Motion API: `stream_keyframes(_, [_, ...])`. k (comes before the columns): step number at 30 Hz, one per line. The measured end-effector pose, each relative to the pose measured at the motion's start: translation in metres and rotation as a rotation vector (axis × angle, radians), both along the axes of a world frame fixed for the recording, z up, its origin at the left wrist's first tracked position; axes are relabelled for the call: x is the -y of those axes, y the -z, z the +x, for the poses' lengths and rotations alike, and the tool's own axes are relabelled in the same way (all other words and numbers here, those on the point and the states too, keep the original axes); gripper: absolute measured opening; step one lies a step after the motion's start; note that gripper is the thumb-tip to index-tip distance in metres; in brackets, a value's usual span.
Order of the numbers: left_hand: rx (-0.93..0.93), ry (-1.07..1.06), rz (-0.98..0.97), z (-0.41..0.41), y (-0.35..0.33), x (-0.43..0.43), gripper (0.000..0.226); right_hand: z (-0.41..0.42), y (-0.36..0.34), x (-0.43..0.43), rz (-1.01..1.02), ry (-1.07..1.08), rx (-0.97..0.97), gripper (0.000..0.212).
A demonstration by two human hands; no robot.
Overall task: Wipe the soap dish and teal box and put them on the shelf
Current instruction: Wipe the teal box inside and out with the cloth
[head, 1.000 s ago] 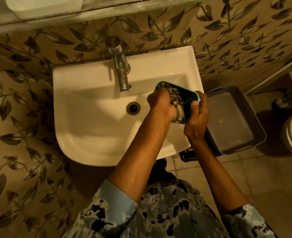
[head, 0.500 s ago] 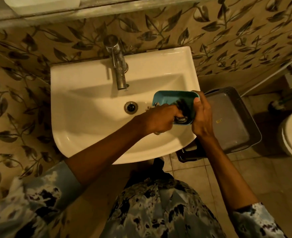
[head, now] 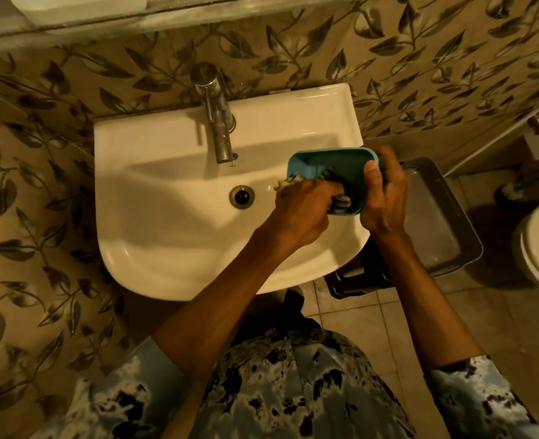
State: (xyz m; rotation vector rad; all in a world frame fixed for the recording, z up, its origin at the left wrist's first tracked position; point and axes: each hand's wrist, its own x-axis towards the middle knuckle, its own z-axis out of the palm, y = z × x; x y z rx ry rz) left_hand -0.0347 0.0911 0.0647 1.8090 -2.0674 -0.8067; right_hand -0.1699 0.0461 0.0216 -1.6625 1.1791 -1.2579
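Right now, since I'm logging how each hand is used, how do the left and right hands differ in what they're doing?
The left hand grips a crumpled cloth and presses it inside the teal box; the right hand holds the box itself, thumb over its rim. The left hand sits over the sink basin, while the right hand is at the sink's right edge, beside the grey tray. Both are closed around something and meet at the box.

A white sink with a metal tap is fixed to the leaf-patterned wall. A grey tray is seen beside it.
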Motion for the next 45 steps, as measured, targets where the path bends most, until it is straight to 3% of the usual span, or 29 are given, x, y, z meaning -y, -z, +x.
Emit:
stream_keyframes(2, [-0.119, 0.010, -0.053, -0.005, 0.000, -0.005, 0.042, 0.003, 0.001, 0.000, -0.014, 0.034, 0.010, 0.036])
stream_keyframes(5, [-0.449, -0.141, -0.026, -0.011, -0.005, -0.008, 0.030, 0.008, -0.001, 0.001, -0.022, 0.045, -0.017, 0.037])
stream_keyframes(8, [-0.530, -0.166, -0.024, -0.012, -0.012, -0.015, 0.027, 0.004, -0.002, 0.003, -0.029, 0.018, -0.054, 0.040])
stream_keyframes(10, [-0.439, -0.048, -0.059, -0.006, -0.012, -0.021, 0.026, -0.003, -0.003, 0.001, 0.008, -0.024, -0.060, 0.040])
stream_keyframes(14, [0.040, 0.199, -0.126, 0.028, -0.007, -0.033, 0.047, -0.019, -0.005, -0.003, 0.123, -0.178, -0.105, 0.033])
stream_keyframes(18, [0.313, 0.340, -0.261, 0.054, -0.004, -0.043, 0.056, -0.023, -0.009, -0.005, 0.230, -0.286, -0.170, 0.032])
stream_keyframes(20, [0.270, 0.270, -0.240, 0.059, -0.006, -0.040, 0.060, -0.019, -0.014, -0.004, 0.228, -0.307, -0.237, 0.035])
stream_keyframes(22, [0.118, 0.117, -0.251, 0.061, -0.013, -0.033, 0.050, -0.016, -0.018, -0.003, 0.202, -0.294, -0.306, 0.038])
stream_keyframes(26, [-0.269, -0.297, -0.483, 0.063, -0.031, -0.024, 0.035, -0.014, -0.024, 0.003, 0.209, -0.230, -0.428, 0.041])
stream_keyframes(29, [-0.263, -0.462, -0.656, 0.067, -0.035, -0.019, 0.033, -0.013, -0.025, 0.007, 0.243, -0.215, -0.479, 0.039])
stream_keyframes(31, [-0.225, -0.413, -0.679, 0.064, -0.031, -0.021, 0.035, -0.012, -0.025, 0.010, 0.280, -0.238, -0.500, 0.038])
stream_keyframes(35, [0.115, 0.114, -0.525, 0.055, -0.001, -0.032, 0.037, -0.008, -0.031, 0.011, 0.314, -0.327, -0.467, 0.030])
stream_keyframes(37, [0.210, 0.268, -0.379, 0.053, 0.016, -0.038, 0.036, -0.005, -0.035, 0.009, 0.294, -0.376, -0.453, 0.029])
stream_keyframes(39, [0.297, 0.280, -0.284, 0.048, 0.027, -0.043, 0.039, 0.000, -0.038, 0.006, 0.227, -0.414, -0.497, 0.031])
stream_keyframes(43, [0.540, 0.165, -0.160, 0.031, 0.029, -0.046, 0.023, 0.013, -0.039, 0.001, 0.101, -0.349, -0.499, 0.038])
stream_keyframes(45, [0.515, 0.078, -0.069, 0.027, 0.022, -0.043, 0.019, 0.019, -0.038, -0.002, 0.064, -0.304, -0.454, 0.036])
